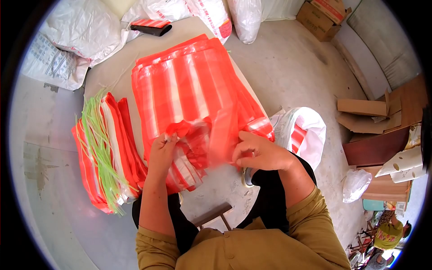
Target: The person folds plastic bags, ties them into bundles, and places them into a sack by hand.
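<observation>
A red-and-white striped plastic bag [198,139] is bunched up in front of me, its near part crumpled and partly smeared by motion. My left hand [163,149] pinches the gathered red edge of it between thumb and fingers. On the other side, my right hand [260,151] is closed, with its fingertips at the bag's blurred right edge. Beneath and beyond it lies a stack of the same striped bags [180,83] on a pale table [101,76]. Green plastic strips [98,144] lie over a folded striped bundle [130,139] to the left.
A white sack [315,130] with striped material inside stands open at the right. Stuffed white sacks [81,29] line the back left, near a dark roll [152,29]. Cardboard boxes [318,20] stand far right; other people [388,234] are at lower right.
</observation>
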Demonstrator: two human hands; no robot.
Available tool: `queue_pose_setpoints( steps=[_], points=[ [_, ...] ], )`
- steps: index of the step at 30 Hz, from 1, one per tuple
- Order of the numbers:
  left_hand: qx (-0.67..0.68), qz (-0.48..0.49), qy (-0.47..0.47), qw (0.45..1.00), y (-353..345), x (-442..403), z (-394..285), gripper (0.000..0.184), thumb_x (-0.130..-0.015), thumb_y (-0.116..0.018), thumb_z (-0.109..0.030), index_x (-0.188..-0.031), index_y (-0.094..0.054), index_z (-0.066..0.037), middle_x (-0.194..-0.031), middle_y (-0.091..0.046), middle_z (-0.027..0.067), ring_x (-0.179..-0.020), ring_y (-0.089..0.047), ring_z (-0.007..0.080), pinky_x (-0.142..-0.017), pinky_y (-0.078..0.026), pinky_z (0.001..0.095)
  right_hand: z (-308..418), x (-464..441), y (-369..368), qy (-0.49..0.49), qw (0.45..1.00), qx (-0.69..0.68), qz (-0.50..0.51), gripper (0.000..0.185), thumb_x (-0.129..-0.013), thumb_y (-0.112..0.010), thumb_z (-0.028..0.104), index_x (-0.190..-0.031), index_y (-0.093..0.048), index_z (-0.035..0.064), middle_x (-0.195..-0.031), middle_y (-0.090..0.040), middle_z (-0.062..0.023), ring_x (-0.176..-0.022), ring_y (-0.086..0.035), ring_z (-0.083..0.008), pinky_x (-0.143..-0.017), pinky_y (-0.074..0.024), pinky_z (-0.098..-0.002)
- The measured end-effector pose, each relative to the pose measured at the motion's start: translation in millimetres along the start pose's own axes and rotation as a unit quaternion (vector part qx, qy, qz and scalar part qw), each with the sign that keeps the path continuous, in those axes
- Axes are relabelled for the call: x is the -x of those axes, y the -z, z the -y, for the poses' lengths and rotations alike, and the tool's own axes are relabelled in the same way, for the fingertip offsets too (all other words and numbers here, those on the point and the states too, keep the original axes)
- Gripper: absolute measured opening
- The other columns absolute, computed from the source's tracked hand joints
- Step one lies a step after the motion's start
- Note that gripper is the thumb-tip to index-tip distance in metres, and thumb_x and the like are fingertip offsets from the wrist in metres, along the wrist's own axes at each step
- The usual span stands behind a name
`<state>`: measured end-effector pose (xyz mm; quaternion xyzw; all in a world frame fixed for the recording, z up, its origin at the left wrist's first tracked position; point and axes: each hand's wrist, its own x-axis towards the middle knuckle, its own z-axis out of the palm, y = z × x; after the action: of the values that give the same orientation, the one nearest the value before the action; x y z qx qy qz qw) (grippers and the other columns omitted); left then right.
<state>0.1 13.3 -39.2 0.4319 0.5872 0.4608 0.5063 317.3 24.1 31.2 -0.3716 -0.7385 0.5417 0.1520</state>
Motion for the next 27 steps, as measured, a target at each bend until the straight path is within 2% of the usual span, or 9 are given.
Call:
queue_pose_setpoints(
  steps=[2,5,8,14,17,20,23,26,27],
  points=[
    [0.009,0.003,-0.004,1.0,-0.8,0.4,-1.0,0.026,-0.106,-0.061,-0.026,-0.103,-0.072,-0.003,-0.088,-0.063,-0.0065,-0.079,-0.049,0.0033,-0.07,-0.041,0.0225,6.7,0.1,1.3,-0.02,0.999,0.023,0.031,0.01,-0.096,-0.068,0.009,-0.09,-0.068,0.0021,-0.103,-0.048,-0.0057,-0.092,-0.053,-0.0164,-0.08,-0.0431,-0.0274],
    [0.009,0.006,-0.005,1.0,-0.6,0.4,-1.2,0.026,-0.106,-0.061,-0.026,-0.103,-0.072,-0.003,-0.088,-0.063,-0.0064,-0.079,-0.049,0.0032,-0.07,-0.041,0.0225,-19.9,-5.8,0.1,0.041,0.999,-0.012,0.023,0.013,-0.1,-0.066,0.016,-0.096,-0.067,0.0029,-0.104,-0.05,-0.0039,-0.091,-0.052,-0.0142,-0.079,-0.0437,-0.0277],
    [0.006,0.005,-0.002,1.0,-0.3,0.4,-0.7,0.026,-0.107,-0.06,-0.026,-0.103,-0.073,-0.003,-0.089,-0.064,-0.0059,-0.08,-0.051,0.0037,-0.071,-0.042,0.0227,-24.0,-10.3,-7.0,-0.032,0.985,-0.165,-0.028,0.015,-0.103,-0.062,0.018,-0.108,-0.062,0.0038,-0.103,-0.052,-0.0015,-0.09,-0.051,-0.011,-0.079,-0.0443,-0.0275],
    [-0.02,0.028,-0.001,0.999,-2.6,3.1,-8.4,0.021,-0.106,-0.061,-0.019,-0.112,-0.071,-0.001,-0.099,-0.069,-0.0006,-0.095,-0.06,0.0093,-0.086,-0.048,0.0266,-19.7,-15.4,-9.5,-0.031,0.991,-0.065,-0.116,0.032,-0.104,-0.061,0.021,-0.13,-0.048,0.0068,-0.101,-0.055,0.0006,-0.092,-0.052,-0.0079,-0.081,-0.0465,-0.0279],
    [-0.039,0.047,-0.026,0.998,-2.0,1.7,-1.1,0.021,-0.105,-0.061,-0.014,-0.119,-0.069,-0.001,-0.108,-0.07,0.0021,-0.104,-0.062,0.0126,-0.094,-0.048,0.0288,-30.6,-22.4,-14.6,-0.093,0.962,-0.144,-0.211,0.052,-0.103,-0.062,0.021,-0.147,-0.037,0.0077,-0.123,-0.056,-0.0055,-0.093,-0.053,-0.0092,-0.083,-0.0472,-0.0283],
    [-0.047,0.049,-0.031,0.997,-3.9,1.8,-0.9,0.022,-0.104,-0.06,-0.011,-0.122,-0.068,-0.001,-0.114,-0.069,0.0033,-0.107,-0.063,0.0145,-0.097,-0.048,0.0297,-34.7,-31.9,-16.9,-0.069,0.937,-0.198,-0.279,0.072,-0.102,-0.064,0.022,-0.159,-0.022,0.0099,-0.149,-0.045,-0.0137,-0.101,-0.055,-0.0135,-0.089,-0.0476,-0.0321],
    [-0.042,0.063,-0.049,0.996,-4.2,2.6,-0.3,0.023,-0.104,-0.059,-0.01,-0.123,-0.068,-0.001,-0.116,-0.069,0.0044,-0.11,-0.062,0.0153,-0.098,-0.048,0.0299,-30.9,-35.8,-18.3,-0.078,0.913,-0.276,-0.289,0.081,-0.101,-0.066,0.023,-0.163,-0.015,0.0112,-0.162,-0.032,-0.0176,-0.115,-0.053,-0.0184,-0.096,-0.0472,-0.0366],
    [-0.058,0.077,-0.081,0.992,-3.8,4.0,-1.9,0.023,-0.103,-0.06,-0.008,-0.122,-0.069,-0.001,-0.117,-0.069,0.006,-0.114,-0.061,0.0172,-0.099,-0.047,0.0309,-32.5,-38.9,-16.9,-0.118,0.868,-0.387,-0.289,0.085,-0.097,-0.07,0.02,-0.162,-0.017,0.005,-0.164,-0.031,-0.0197,-0.142,-0.043,-0.0275,-0.116,-0.0388,-0.0401],
    [-0.068,0.082,-0.092,0.99,-4.2,4.2,-2.8,0.022,-0.102,-0.06,-0.008,-0.121,-0.07,-0.001,-0.118,-0.069,0.0065,-0.116,-0.061,0.018,-0.1,-0.047,0.0313,-33.0,-39.5,-17.4,-0.109,0.865,-0.389,-0.298,0.086,-0.097,-0.07,0.02,-0.162,-0.017,0.0046,-0.164,-0.031,-0.0197,-0.143,-0.042,-0.0277,-0.117,-0.0375,-0.0403]
  ],
)
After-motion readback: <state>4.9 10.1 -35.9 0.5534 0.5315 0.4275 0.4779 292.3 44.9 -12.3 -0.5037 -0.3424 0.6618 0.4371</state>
